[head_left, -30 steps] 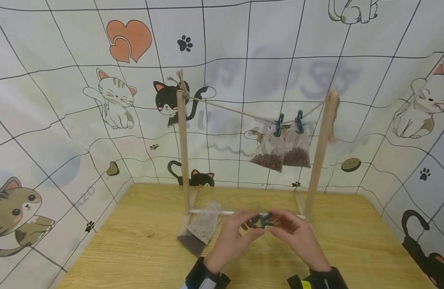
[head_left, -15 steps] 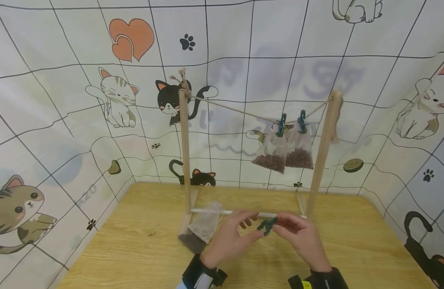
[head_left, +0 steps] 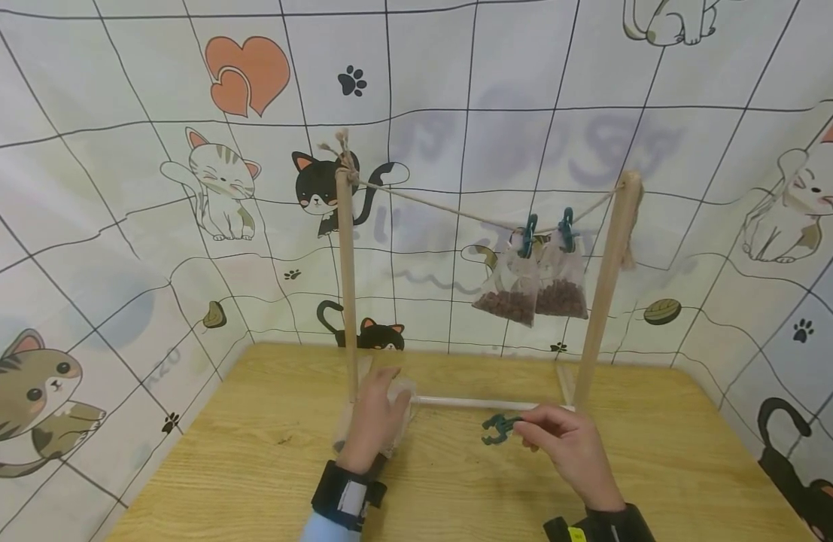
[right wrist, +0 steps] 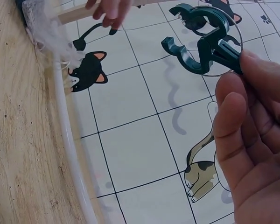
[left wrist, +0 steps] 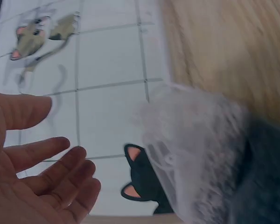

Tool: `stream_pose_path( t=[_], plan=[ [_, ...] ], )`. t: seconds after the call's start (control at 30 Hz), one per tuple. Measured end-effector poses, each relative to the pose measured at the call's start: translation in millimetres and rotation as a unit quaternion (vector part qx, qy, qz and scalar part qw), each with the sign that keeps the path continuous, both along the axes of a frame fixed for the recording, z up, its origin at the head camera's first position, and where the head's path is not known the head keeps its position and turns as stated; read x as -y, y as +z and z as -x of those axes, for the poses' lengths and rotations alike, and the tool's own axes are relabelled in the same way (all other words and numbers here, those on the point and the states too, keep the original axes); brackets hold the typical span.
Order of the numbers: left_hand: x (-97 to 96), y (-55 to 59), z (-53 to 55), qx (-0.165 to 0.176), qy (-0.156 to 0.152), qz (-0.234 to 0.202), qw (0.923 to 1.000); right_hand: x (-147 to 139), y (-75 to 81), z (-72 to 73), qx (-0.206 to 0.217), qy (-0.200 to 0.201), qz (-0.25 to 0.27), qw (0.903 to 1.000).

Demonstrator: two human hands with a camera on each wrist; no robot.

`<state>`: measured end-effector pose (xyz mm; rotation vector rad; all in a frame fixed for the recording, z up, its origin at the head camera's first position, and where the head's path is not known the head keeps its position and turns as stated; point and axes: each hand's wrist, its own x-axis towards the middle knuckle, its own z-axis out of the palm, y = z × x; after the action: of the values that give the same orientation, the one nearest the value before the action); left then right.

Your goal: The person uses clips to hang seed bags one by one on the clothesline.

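Head view: left hand (head_left: 373, 421), released, fingers loose, is now reaching at the clear bag (head_left: 402, 391), away from the green clip (head_left: 500, 428) it was flanking earlier. Right hand (head_left: 568, 450) is pinching the clip above the worktop (head_left: 457, 489), mouth pointing left, long axis running roughly sideways.

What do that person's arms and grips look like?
The left grip and right grip are gloveless. The left band is black with a pale patch, and a light blue sleeve shows there. The right band is black, with a yellow tag.
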<state>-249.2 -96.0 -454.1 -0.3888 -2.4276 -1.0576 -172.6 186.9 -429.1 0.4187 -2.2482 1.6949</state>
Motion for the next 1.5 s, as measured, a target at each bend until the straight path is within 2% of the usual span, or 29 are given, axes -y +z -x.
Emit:
stream_pose_path(
  t=[0.13,0.33,0.57,0.77,0.97,1.2,1.3,1.5],
  plan=[
    [8.1,-14.4,8.1,0.019,0.029,0.051,0.9981,1,-0.5,0.1,-0.013,-0.008,-0.003,0.9999],
    [12.0,-31.0,14.0,0.028,0.04,0.105,0.9933,3,0.6,-0.2,-0.02,-0.032,0.004,0.9993],
    [10.9,-32.7,13.8,0.076,0.045,0.114,0.9895,3,0.5,0.0,-0.018,-0.03,-0.001,0.9994],
    [10.9,-31.4,17.2,0.083,0.052,0.093,0.9909,2,1.3,0.8,-0.013,-0.027,-0.008,0.9995],
    [15.2,-23.7,17.9,0.053,0.048,0.073,0.9948,1,-0.2,1.6,-0.012,-0.022,-0.017,0.9996],
    [21.9,-11.7,8.3,-0.015,0.001,0.043,0.999,0,-2.2,-0.2,-0.034,-0.036,-0.028,0.9984],
    [23.4,-5.0,0.9,-0.021,-0.02,0.025,0.9993,-3,-2.5,-1.3,-0.045,-0.049,-0.034,0.9972],
    [20.4,14.0,-12.1,0.004,-0.066,0.031,0.9973,-11,6.3,-0.7,-0.079,-0.08,-0.063,0.9917]
  ],
)
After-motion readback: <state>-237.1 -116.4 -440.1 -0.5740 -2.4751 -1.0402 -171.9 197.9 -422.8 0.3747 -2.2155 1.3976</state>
